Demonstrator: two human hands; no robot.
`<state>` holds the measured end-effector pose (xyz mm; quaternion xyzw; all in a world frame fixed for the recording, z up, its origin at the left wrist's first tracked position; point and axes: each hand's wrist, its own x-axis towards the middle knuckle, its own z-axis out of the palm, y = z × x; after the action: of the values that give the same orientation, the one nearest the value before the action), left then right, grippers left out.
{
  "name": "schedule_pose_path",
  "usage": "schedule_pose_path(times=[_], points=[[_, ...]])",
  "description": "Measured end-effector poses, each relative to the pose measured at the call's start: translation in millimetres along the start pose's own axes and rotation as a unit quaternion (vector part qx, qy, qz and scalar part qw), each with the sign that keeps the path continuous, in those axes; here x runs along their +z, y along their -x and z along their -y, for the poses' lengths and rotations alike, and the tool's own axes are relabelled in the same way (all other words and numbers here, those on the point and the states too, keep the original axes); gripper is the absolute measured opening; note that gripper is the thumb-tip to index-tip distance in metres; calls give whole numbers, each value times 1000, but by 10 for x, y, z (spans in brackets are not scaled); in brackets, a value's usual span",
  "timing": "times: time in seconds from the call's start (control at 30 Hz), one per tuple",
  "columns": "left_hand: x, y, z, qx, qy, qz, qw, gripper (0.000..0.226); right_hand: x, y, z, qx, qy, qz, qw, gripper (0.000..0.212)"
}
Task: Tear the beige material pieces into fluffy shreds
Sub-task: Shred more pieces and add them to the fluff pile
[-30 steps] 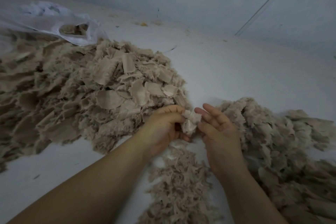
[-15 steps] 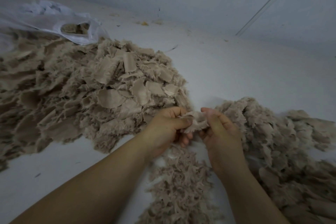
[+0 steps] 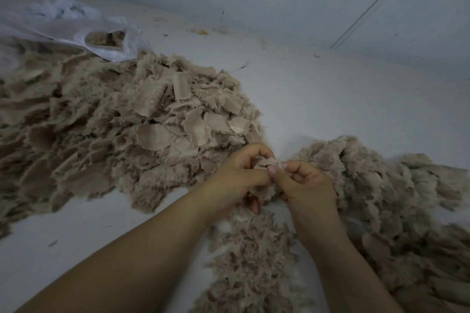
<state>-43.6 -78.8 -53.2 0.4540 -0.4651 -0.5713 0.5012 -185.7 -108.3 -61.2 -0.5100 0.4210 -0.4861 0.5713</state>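
Both hands meet at the middle of the view over one small beige material piece point(image 3: 267, 161). My left hand point(image 3: 236, 178) pinches its left side between thumb and curled fingers. My right hand point(image 3: 305, 185) pinches its right side, thumb tip on top. Most of the piece is hidden between the fingers, with a fluffy tuft hanging below them. A big heap of whole beige pieces point(image 3: 127, 129) lies to the left. Fluffy shreds point(image 3: 254, 256) lie under my wrists, and another shredded heap point(image 3: 386, 185) spreads to the right.
A white plastic bag point(image 3: 76, 25) holding more beige material lies at the back left, against the heap. The pale floor point(image 3: 330, 99) runs back to a wall with a thin line on it. Small scraps dot the floor by the wall.
My hands have closed in on the piece; the right fingers, straight a second ago, now curl and pinch it next to the left thumb. The heaps have not moved.
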Motion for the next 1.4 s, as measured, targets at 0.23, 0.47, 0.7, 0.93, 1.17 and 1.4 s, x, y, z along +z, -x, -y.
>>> schedule_pose_path(times=[0.23,0.47,0.7,0.93,1.17,1.4], points=[[0,7,-2,12,37,-47,998,14,-1,25,44,-1,13,18,1000,12],[-31,-43,9,-28,97,-78,992,39,26,48,80,20,8,15,1000,21],[-127,-28,16,-64,-11,14,998,38,22,24,61,39,-31,-39,998,29],[-191,-86,-211,38,239,-79,967,17,-15,-21,70,60,-220,-98,969,35],[129,-245,-145,16,-111,-96,989,33,-42,-24,132,33,-291,-143,945,30],[313,-566,22,13,-429,-101,897,17,-19,-42,105,6,-288,-166,943,23]])
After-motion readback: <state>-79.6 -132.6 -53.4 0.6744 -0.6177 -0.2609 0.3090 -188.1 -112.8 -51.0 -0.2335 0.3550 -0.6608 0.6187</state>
